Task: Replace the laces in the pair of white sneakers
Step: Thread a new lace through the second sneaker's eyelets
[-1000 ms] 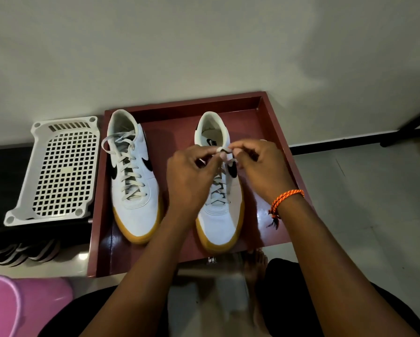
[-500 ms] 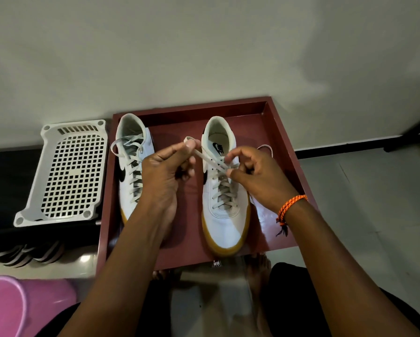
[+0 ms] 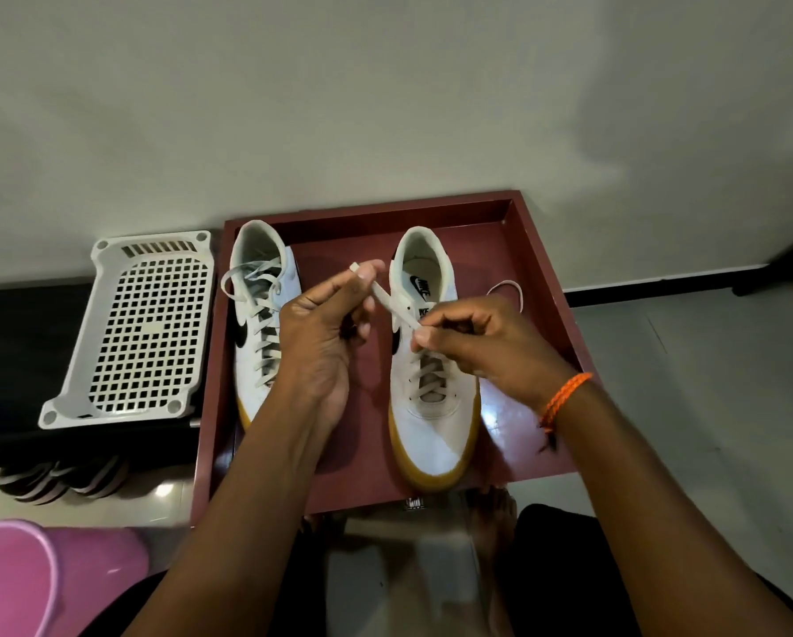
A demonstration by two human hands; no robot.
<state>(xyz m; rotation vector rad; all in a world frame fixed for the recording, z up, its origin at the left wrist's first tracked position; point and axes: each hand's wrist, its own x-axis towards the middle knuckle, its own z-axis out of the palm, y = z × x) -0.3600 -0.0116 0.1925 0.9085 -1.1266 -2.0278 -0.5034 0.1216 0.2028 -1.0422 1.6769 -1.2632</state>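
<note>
Dim, even indoor light, with a soft shadow in the wall's (image 3: 385, 94) upper right corner. Small glare spots shine on the tray (image 3: 500, 420) and the floor tiles (image 3: 162, 491). The wide lens bows the edges. The picture's bottom centre is smeared, perhaps by motion blur; the sneakers (image 3: 433, 425) stay fairly sharp.

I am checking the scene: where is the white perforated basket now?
In the head view, the white basket lies on the left, just outside the red tray, beside the left sneaker.
</note>
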